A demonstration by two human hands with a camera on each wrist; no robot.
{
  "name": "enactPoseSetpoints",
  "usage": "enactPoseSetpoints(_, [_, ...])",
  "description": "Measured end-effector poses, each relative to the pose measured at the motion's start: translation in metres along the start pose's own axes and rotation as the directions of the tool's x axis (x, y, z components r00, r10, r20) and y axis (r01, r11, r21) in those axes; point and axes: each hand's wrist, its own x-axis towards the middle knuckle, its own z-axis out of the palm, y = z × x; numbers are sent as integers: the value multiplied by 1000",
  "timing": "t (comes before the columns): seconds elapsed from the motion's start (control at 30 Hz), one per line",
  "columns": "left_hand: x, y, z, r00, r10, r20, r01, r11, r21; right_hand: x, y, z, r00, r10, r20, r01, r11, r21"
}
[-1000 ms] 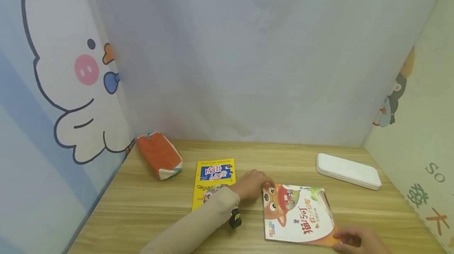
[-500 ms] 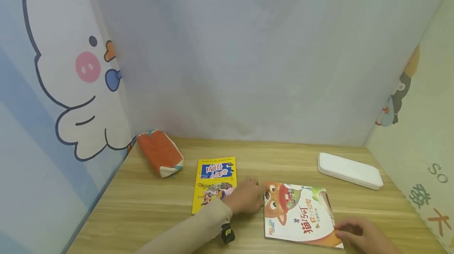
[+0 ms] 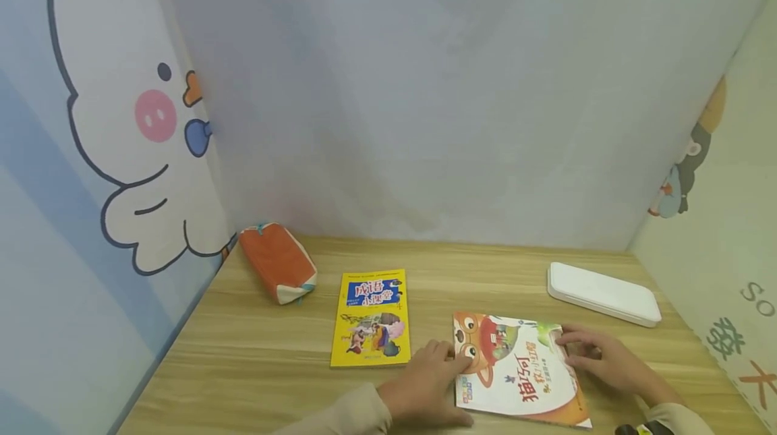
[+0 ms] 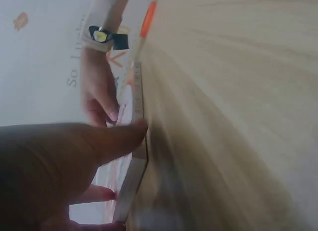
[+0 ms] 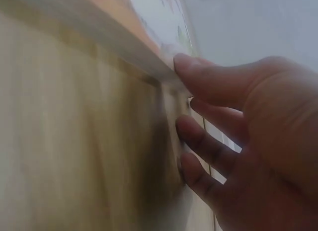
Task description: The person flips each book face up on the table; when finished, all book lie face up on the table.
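A white picture book (image 3: 516, 371) with an orange cartoon animal lies flat on the table in the head view. My left hand (image 3: 425, 384) holds its left side, fingers at the left edge and thumb by the near edge. In the left wrist view, the left thumb (image 4: 121, 139) lies against the book's side. At the book's right edge, my right hand (image 3: 607, 361) pinches near the far corner; the right thumb (image 5: 208, 82) touches that edge in the right wrist view, other fingers bent below it. A yellow book (image 3: 371, 320) lies to the left, apart from both hands.
An orange pouch with white ends (image 3: 279, 263) lies at the table's back left. A white flat case (image 3: 603, 293) lies at the back right. The wooden table (image 3: 243, 354) meets a grey curtain behind and printed walls at both sides.
My left hand has come nearer to me, from the picture book's far-left corner to its lower left side. My right hand has moved from the near-right corner up the right edge.
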Motion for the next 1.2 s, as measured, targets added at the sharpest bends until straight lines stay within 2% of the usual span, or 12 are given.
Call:
enactPoseSetpoints(0.17, [8, -4, 2, 1000, -3, -31, 3, 1000, 13, 5, 6, -4, 1000, 12, 29, -12, 1000, -6])
enactPoseSetpoints(0.3, [19, -9, -5, 997, 39, -70, -29, 990, 140, -5, 9, -5, 1000, -10, -2, 10, 1000, -17])
enactPoseSetpoints(0.4, [31, -13, -6, 988, 76, -137, -37, 964, 263, -17, 10, -5, 998, -58, -27, 58, 998, 7])
enactPoseSetpoints(0.5, [41, -16, -7, 973, 79, -218, 1, 940, 341, -30, 9, -3, 998, -68, -11, 68, 995, 67])
enactPoseSetpoints(0.57, [46, -17, -8, 963, 64, -262, 39, 929, 369, -38, 6, -2, 999, -30, 31, 27, 996, 87])
enactPoseSetpoints(0.63, [50, -15, -12, 960, 28, -277, 81, 924, 374, -44, 1, -1, 995, 32, 95, -42, 994, 103])
enactPoseSetpoints(0.73, [58, -15, -15, 957, -18, -290, 120, 933, 340, -51, -8, 2, 976, 111, 188, -132, 986, 101])
enactPoseSetpoints(0.83, [66, -16, -20, 962, -63, -267, 134, 958, 256, -54, -19, 8, 969, 101, 227, -134, 982, 136])
enactPoseSetpoints(0.97, [74, -20, -23, 973, -100, -210, 133, 979, 152, -53, -31, 21, 984, 16, 180, -46, 985, 167])
enactPoseSetpoints(1.07, [78, -22, -23, 977, -118, -177, 139, 985, 107, -50, -40, 30, 991, -27, 130, 8, 990, 140])
enactPoseSetpoints(1.13, [80, -23, -23, 979, -129, -160, 144, 986, 87, -48, -45, 33, 994, -25, 108, 14, 995, 96])
enactPoseSetpoints(1.2, [82, -23, -23, 980, -133, -147, 145, 987, 72, -47, -50, 35, 995, 7, 104, -12, 999, 43])
